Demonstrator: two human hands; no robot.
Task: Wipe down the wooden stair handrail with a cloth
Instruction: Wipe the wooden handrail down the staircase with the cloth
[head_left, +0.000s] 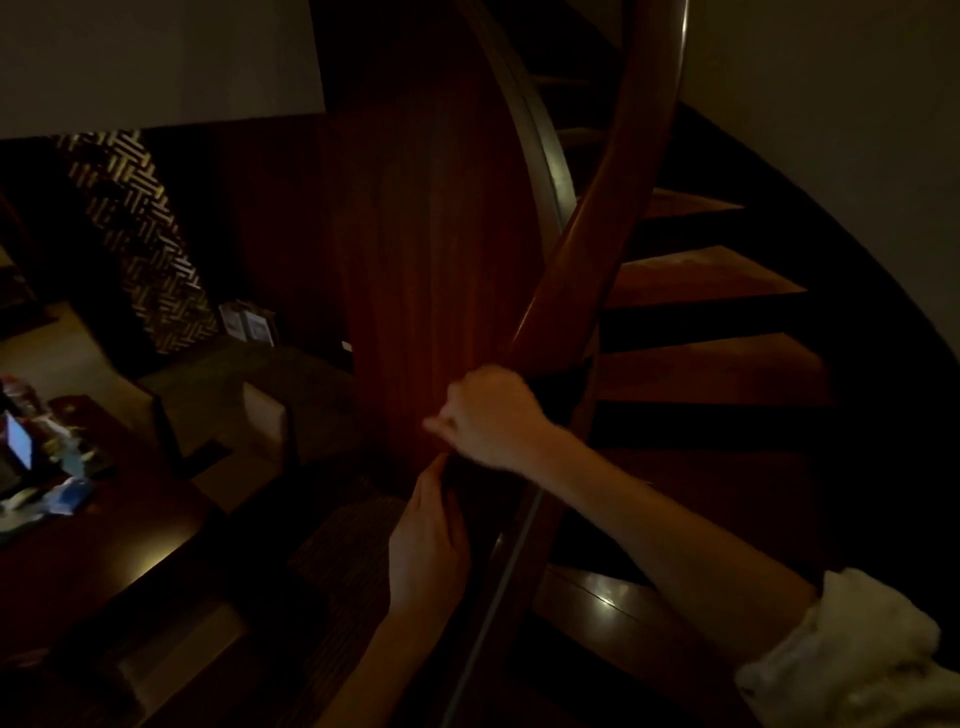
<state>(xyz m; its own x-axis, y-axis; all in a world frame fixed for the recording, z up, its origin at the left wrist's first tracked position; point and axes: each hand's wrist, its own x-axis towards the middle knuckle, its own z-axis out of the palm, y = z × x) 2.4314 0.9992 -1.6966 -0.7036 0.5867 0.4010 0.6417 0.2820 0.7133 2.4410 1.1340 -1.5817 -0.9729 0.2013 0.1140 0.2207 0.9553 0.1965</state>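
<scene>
The wooden handrail (587, 244) curves from the lower middle up to the top right, beside a reddish wood panel (415, 249). A dark cloth (470, 486), hard to make out in the dim light, lies on the rail between my hands. My right hand (488, 415) sits on the rail with curled fingers, thumb and forefinger pinching at the cloth's upper edge. Just below, my left hand (426, 540) grips the cloth's lower part from the left, with the thumb pointing up. A white fluffy sleeve (852, 660) is pushed up my right arm.
Wooden stair treads (711, 369) fan out to the right of the rail. Down on the left stand a dark table (109, 525) with cluttered items, a pale seat (234, 395) and a patterned wall panel (140, 234). A striped mat (348, 540) lies below.
</scene>
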